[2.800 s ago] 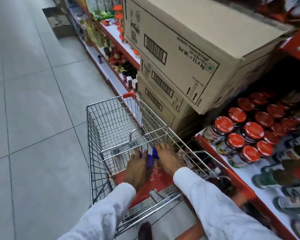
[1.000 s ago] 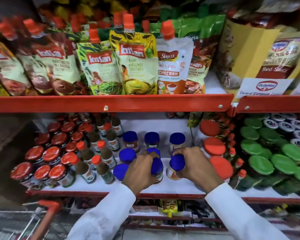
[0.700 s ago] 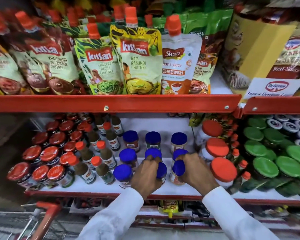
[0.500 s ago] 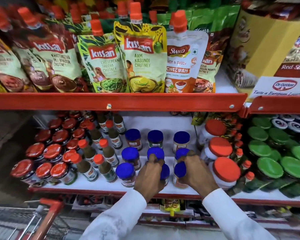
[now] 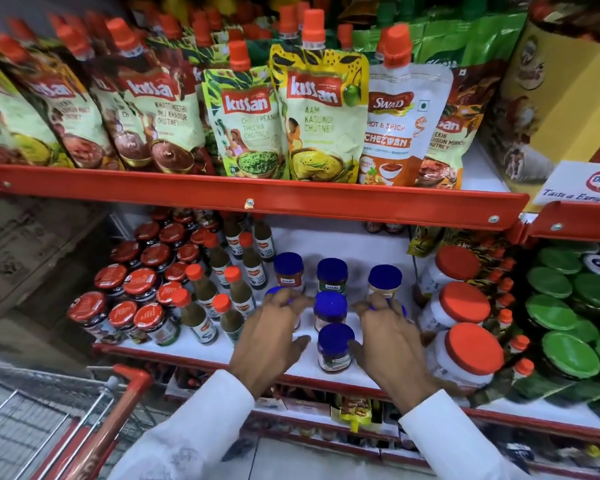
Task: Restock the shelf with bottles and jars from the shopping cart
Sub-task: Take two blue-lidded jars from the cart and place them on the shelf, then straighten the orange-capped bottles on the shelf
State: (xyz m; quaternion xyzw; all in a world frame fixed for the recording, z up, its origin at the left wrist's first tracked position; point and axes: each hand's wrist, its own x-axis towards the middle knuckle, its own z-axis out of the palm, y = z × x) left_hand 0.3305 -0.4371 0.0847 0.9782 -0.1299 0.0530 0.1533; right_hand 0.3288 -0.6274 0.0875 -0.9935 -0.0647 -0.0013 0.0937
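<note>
Both hands hang palm-down over the lower shelf (image 5: 201,351), fingers spread, gripping nothing. The left hand (image 5: 274,341) has its fingertips over a blue-lidded jar (image 5: 274,292) that is mostly hidden beneath them; whether they touch it I cannot tell. The right hand (image 5: 388,341) likewise covers another blue lid (image 5: 400,308) at its fingertips. Between the two hands stands a column of blue-lidded jars: a near one (image 5: 335,348) between the thumbs and a middle one (image 5: 330,310) just behind it. Farther back is a row of three more (image 5: 332,276). Left of these stand small bottles (image 5: 201,313) with orange caps, then red-lidded jars (image 5: 146,320). Right of the hands are big white jars (image 5: 465,355) with orange lids, then green lids (image 5: 568,351). Above, the upper shelf (image 5: 250,202) carries chutney pouches (image 5: 323,112). The cart (image 5: 118,410) is at near left.
</note>
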